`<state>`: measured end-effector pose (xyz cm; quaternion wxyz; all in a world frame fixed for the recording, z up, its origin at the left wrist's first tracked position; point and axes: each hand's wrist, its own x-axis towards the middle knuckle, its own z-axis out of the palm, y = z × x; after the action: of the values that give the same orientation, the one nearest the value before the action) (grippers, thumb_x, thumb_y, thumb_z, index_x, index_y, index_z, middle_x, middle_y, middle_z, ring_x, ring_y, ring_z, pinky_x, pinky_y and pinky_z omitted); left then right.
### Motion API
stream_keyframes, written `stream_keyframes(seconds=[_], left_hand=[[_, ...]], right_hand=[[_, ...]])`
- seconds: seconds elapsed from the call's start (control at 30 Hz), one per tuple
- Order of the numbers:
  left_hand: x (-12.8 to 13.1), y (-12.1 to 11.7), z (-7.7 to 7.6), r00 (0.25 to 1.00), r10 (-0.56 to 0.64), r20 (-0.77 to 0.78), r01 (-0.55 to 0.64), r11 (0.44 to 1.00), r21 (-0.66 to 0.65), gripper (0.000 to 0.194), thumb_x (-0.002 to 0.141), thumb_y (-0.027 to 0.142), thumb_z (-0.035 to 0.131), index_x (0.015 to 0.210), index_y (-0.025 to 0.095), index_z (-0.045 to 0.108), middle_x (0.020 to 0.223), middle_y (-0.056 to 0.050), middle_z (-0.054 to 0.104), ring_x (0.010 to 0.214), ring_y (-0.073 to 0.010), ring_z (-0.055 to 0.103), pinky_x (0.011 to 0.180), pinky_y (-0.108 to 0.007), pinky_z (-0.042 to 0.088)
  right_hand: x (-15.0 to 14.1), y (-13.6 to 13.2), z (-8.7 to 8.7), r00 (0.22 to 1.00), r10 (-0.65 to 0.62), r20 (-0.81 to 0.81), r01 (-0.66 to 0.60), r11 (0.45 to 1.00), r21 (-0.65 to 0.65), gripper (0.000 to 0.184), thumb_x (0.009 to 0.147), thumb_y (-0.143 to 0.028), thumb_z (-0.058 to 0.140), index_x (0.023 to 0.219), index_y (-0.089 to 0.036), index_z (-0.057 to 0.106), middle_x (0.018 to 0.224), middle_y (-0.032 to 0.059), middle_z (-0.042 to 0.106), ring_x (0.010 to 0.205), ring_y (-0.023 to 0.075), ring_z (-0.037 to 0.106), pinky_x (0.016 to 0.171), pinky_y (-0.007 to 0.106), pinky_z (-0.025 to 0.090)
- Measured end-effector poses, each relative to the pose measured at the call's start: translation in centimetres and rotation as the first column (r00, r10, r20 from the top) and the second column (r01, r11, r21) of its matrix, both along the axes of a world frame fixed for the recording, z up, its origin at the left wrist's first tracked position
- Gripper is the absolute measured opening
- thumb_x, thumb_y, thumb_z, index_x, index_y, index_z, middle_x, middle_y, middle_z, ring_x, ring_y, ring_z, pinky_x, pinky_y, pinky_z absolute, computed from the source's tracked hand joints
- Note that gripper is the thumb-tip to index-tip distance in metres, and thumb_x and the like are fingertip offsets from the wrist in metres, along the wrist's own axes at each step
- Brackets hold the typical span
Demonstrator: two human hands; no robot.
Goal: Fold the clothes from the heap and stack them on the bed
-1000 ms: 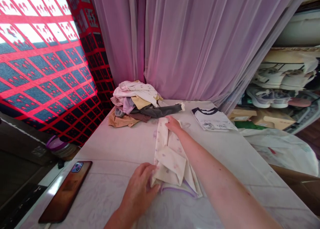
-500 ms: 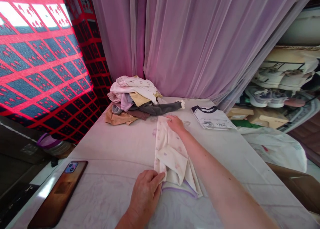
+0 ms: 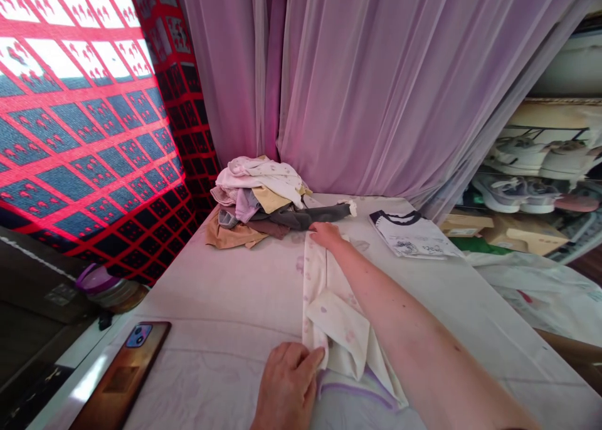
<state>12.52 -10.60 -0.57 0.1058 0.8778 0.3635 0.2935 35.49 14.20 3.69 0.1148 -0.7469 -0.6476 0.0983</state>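
A cream printed garment [image 3: 333, 311] lies folded lengthwise on the pale surface [image 3: 216, 304], between both hands. The right hand [image 3: 326, 234] rests flat on its far end; the left hand [image 3: 286, 386], fingers together, presses its near left edge.

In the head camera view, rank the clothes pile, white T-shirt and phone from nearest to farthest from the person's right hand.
From the right hand:
1. Clothes pile, ahead, left.
2. White T-shirt, to the right.
3. Phone, far left on the table.
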Motion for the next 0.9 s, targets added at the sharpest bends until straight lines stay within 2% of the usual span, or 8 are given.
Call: stream_keyframes(seconds=[0.17,0.27,0.37,0.47,0.53,0.63,0.8,0.9], left_hand=[[-0.3,0.0,-0.7,0.998,-0.039,-0.049,0.040,0.999,0.018,0.051,0.080,0.006,0.053,0.127,0.026,0.056,0.086,-0.003,0.064,0.078,-0.0177,0.058,0.069,-0.030,0.049],[-0.2,-0.1,-0.7,0.997,-0.039,-0.068,0.038,0.999,-0.018,0.050,0.081,0.009,0.052,0.128,0.026,0.055,0.090,-0.004,0.065,0.080,-0.0184,0.057,0.071,-0.031,0.049],[-0.1,-0.1,-0.3,0.998,-0.044,-0.050,0.041,0.998,-0.054,0.049,0.079,0.011,0.052,0.125,0.026,0.058,0.102,-0.007,0.066,0.092,-0.0207,0.058,0.084,-0.036,0.050],[0.1,-0.1,-0.2,0.999,-0.038,-0.033,0.036,0.998,-0.043,0.047,0.077,0.012,0.053,0.121,0.028,0.061,0.118,-0.006,0.065,0.113,-0.0244,0.054,0.101,-0.044,0.043],[0.2,0.0,-0.3,0.999,-0.027,-0.029,0.026,0.999,-0.036,0.047,0.077,0.011,0.052,0.119,0.028,0.062,0.123,-0.004,0.065,0.120,-0.0250,0.051,0.105,-0.046,0.040],[0.3,-0.1,-0.5,0.999,-0.033,-0.016,0.032,0.998,-0.047,0.047,0.076,0.009,0.051,0.118,0.027,0.063,0.122,-0.003,0.066,0.121,-0.0245,0.053,0.106,-0.048,0.040],[0.5,-0.4,-0.1,1.000,-0.001,0.018,0.003,0.993,-0.120,0.052,0.072,0.003,0.050,0.115,0.028,0.063,0.119,-0.001,0.068,0.116,-0.0245,0.057,0.105,-0.053,0.040],[0.6,-0.6,0.4,0.999,0.027,0.041,-0.019,0.983,-0.182,0.052,0.068,0.000,0.049,0.111,0.025,0.063,0.117,-0.002,0.069,0.116,-0.0250,0.056,0.107,-0.054,0.038]], right_hand=[[-1.1,1.0,-0.6,0.998,0.054,-0.026,-0.053,0.997,0.059,0.029,0.087,-0.026,0.053,0.111,-0.033,0.068,0.113,-0.0032,0.070,0.112,0.0186,0.056,0.095,0.030,0.039],[-1.8,1.0,-1.6,0.997,0.065,-0.030,-0.063,0.996,0.070,0.027,0.087,-0.026,0.054,0.110,-0.032,0.068,0.112,-0.0020,0.070,0.111,0.0184,0.057,0.095,0.029,0.039],[-2.0,0.6,-2.2,0.999,0.043,-0.026,-0.040,0.996,0.074,0.027,0.087,-0.028,0.056,0.110,-0.029,0.069,0.112,0.0003,0.070,0.109,0.0201,0.057,0.094,0.030,0.040],[-1.7,-0.2,-1.6,1.000,0.028,-0.012,-0.026,0.994,0.103,0.030,0.088,-0.029,0.054,0.115,-0.028,0.066,0.116,0.0022,0.067,0.110,0.0215,0.055,0.094,0.031,0.040],[-1.5,-0.9,-0.9,0.999,0.039,0.001,-0.039,0.991,0.132,0.032,0.091,-0.026,0.048,0.117,-0.027,0.066,0.120,0.0033,0.065,0.112,0.0216,0.053,0.097,0.032,0.038],[-1.6,-2.0,-0.4,0.995,0.101,0.009,-0.102,0.984,0.145,0.037,0.093,-0.019,0.039,0.119,-0.026,0.065,0.123,0.0039,0.063,0.113,0.0197,0.053,0.099,0.030,0.037],[-3.0,-2.7,-1.1,0.968,0.249,-0.012,-0.248,0.967,0.062,0.033,0.088,-0.018,0.049,0.113,-0.023,0.069,0.130,0.0053,0.059,0.121,0.0206,0.049,0.104,0.029,0.034],[-3.2,-3.2,-0.3,0.961,0.275,-0.043,-0.274,0.961,0.026,0.035,0.088,-0.017,0.049,0.117,-0.022,0.067,0.135,0.0058,0.057,0.123,0.0196,0.048,0.105,0.028,0.033]])
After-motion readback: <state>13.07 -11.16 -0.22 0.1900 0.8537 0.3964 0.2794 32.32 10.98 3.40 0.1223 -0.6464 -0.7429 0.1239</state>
